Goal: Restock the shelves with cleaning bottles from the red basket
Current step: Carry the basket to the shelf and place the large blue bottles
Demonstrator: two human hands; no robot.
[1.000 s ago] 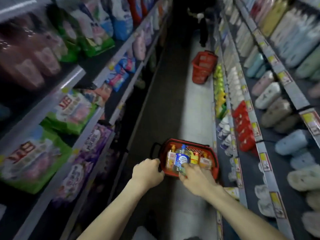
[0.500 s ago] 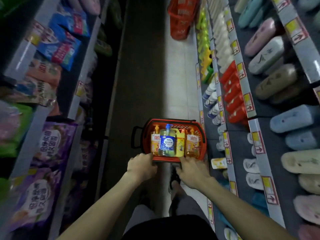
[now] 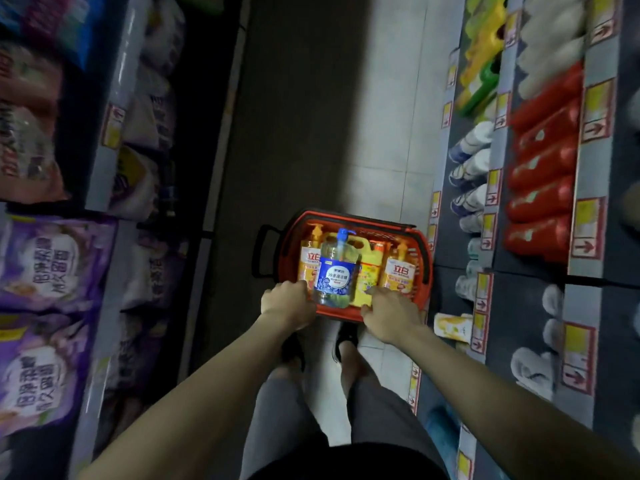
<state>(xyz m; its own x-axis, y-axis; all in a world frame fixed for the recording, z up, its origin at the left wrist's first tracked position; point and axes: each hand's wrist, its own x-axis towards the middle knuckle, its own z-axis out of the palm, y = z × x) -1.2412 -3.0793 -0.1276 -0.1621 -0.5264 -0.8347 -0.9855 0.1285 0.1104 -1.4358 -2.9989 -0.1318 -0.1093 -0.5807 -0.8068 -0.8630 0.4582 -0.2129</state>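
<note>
Red basket (image 3: 341, 312) is in the aisle at twelve o'clock from the person's shoes (image 3: 346, 341), packed with upright cleaning bottles: a clear blue-labelled bottle (image 3: 337, 277) in front, orange pump bottles (image 3: 398, 270) at its three and nine o'clock. Left hand (image 3: 287, 303) grips the near rim at seven o'clock, right hand (image 3: 391, 315) at five o'clock, fingers curled over the edge.

Shelf price tags (image 3: 597, 112) illegibly blurry.

Red basket (image 3: 424, 265) on aisle floor, upright clear blue-labelled pump bottle (image 3: 336, 271), yellow jug (image 3: 366, 271), two orange bottles (image 3: 397, 270)
</note>
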